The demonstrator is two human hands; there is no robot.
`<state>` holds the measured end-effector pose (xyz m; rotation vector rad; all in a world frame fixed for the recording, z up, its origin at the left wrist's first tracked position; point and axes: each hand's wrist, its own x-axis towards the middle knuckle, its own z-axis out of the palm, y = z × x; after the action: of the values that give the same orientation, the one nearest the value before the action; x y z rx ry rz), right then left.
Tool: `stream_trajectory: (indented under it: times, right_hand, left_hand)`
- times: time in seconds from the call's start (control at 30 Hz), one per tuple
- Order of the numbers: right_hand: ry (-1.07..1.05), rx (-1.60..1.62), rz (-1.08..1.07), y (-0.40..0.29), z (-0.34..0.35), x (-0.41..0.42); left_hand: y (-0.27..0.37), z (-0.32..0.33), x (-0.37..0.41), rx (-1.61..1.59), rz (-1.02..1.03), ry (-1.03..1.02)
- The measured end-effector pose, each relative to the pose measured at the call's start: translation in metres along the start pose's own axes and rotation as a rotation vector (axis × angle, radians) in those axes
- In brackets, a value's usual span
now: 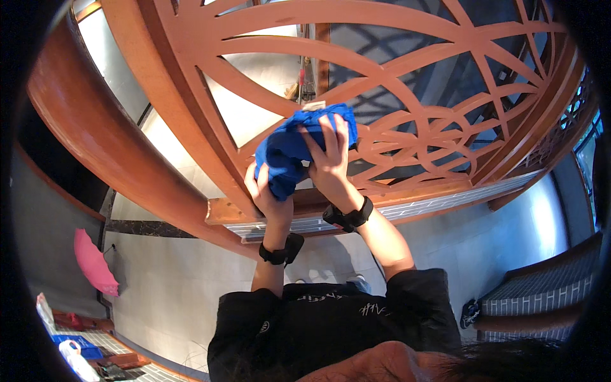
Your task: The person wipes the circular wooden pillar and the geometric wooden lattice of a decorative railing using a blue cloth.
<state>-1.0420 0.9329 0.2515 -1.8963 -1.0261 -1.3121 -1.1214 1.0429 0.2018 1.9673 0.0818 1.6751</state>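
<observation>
Both of my hands hold a bunched blue cloth (pixel 286 143) up against a reddish-brown lattice screen (pixel 422 129). My right hand (pixel 329 148) spreads its fingers over the cloth's upper right part. Lower down, my left hand (pixel 267 191) grips the cloth's lower left end. A small pale tag or fold (pixel 314 106) shows at the cloth's top edge. The cloth hides the bars behind it. Each wrist wears a black strap with a small box on it.
A thick round wooden column (pixel 114 148) stands left of the screen. An open pink umbrella (pixel 95 262) lies on the floor at left. A low brick-patterned wall (pixel 534 298) is at right, near a dark shoe (pixel 470 313). A blue box (pixel 79 346) sits at lower left.
</observation>
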Motion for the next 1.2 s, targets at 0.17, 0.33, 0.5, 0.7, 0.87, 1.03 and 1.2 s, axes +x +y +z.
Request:
stream_trajectory:
  times: [0.17,0.33,0.5,0.7,0.87,1.03,1.2]
  right_hand:
    - [-0.017,-0.107,-0.004,0.061,-0.039,-0.042]
    - [-0.035,-0.011,0.167,0.133,-0.096,-0.092]
    - [-0.019,0.293,0.089,0.157,-0.093,-0.105]
    - [-0.11,0.23,-0.125,0.118,-0.069,-0.056]
    - [-0.058,0.085,-0.16,0.139,-0.097,-0.027]
    - [0.063,0.189,0.135,0.197,-0.155,-0.026]
    - [0.108,-0.052,0.278,0.217,-0.178,-0.035]
  left_hand:
    - [0.039,0.054,-0.043,-0.038,-0.149,-0.137]
    - [0.096,0.113,-0.083,-0.121,-0.017,-0.246]
    - [0.113,0.124,-0.107,0.04,-0.131,-0.161]
    - [0.11,0.098,-0.08,0.182,-0.356,-0.015]
    - [0.131,0.118,-0.056,0.124,-0.122,0.093]
    - [0.167,0.172,-0.053,-0.194,0.064,-0.063]
    - [0.191,0.183,-0.07,-0.16,0.075,-0.244]
